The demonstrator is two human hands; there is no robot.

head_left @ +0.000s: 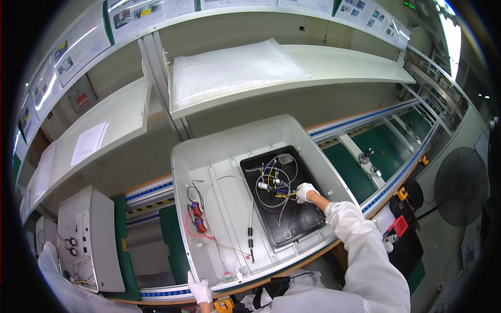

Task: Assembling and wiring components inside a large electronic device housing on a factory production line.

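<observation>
Housing, pale grey and open-topped, fills mid-frame, tilted in view on a line with blue roller strips. Black tray lies inside it, right of centre. Wires lie looped in the tray's upper half, near frame centre: grey coil, blue and yellow leads, white connectors.

Right hand, white-gloved, enters from lower right over the housing wall; fingertips meet yellow leads at the coil's right side. Left hand, also gloved, touches the housing's near-left corner at the bottom of frame. Fingers small and partly hidden from this angle: cannot tell whether either hand is closed on what it touches.

Left part of housing floor: two red-and-blue parts with thin leads; pale tube arching toward the tray.

Surroundings: second housing, lower left; shelf across the top bearing plastic sheets; dark round fan, right edge.
</observation>
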